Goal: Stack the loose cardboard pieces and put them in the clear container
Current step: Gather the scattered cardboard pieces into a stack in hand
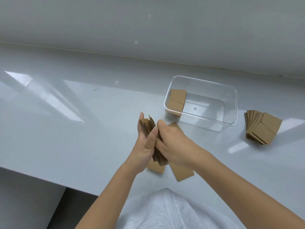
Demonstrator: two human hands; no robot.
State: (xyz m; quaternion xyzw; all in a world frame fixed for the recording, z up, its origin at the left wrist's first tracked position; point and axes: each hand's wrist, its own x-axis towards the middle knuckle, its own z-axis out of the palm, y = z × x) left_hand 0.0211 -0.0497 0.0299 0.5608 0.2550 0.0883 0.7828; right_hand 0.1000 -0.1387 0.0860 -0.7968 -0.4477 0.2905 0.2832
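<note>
between both hands [158,142], corrugated cardboard pieces [148,128].

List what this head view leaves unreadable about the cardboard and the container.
- Bundle count: left hand and right hand cover most edges.
- Loose pieces on the counter: partly under the wrists.
- Pieces in the clear container: stack depth hidden behind its front faces.
- Fanned pile: lower pieces overlapped.

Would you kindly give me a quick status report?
Left hand and right hand squaring a cardboard bundle. Clear container open, few pieces inside. Fanned pile waiting. Path clear.
</note>
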